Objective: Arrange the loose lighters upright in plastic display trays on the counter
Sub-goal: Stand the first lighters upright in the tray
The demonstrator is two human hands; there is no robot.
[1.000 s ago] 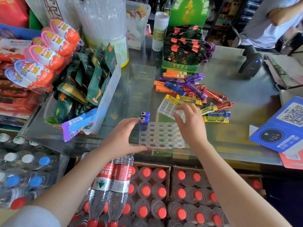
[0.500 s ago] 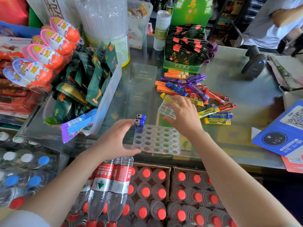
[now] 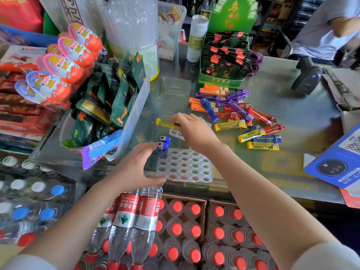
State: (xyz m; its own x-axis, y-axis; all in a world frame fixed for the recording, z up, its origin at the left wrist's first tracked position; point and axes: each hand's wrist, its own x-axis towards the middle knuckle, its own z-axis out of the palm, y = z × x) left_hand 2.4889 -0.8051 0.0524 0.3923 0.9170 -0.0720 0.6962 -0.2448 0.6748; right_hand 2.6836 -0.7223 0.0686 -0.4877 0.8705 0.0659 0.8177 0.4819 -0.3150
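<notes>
A clear plastic display tray [image 3: 185,166] with rows of round holes lies near the front edge of the glass counter. Two blue lighters [image 3: 163,148] stand upright in its far left corner. My left hand [image 3: 134,168] rests at the tray's left edge, thumb on the near rim, fingers spread. My right hand [image 3: 191,129] hovers beyond the tray and holds a yellow lighter [image 3: 165,123] level, its end pointing left. A second clear tray [image 3: 176,133] peeks out under that hand. Several loose lighters [image 3: 239,112], orange, purple, red, blue and yellow, lie in a heap at the right.
A clear bin of green snack packets [image 3: 109,102] stands left of the tray. A green display box [image 3: 224,65] and a can sit behind the heap. A barcode scanner [image 3: 307,76] and blue QR sign [image 3: 337,162] are at right. Bottled water is stacked below the counter.
My right hand picked a yellow lighter from the heap and carried it left, above the tray's far side. My left hand stayed at the tray's left edge.
</notes>
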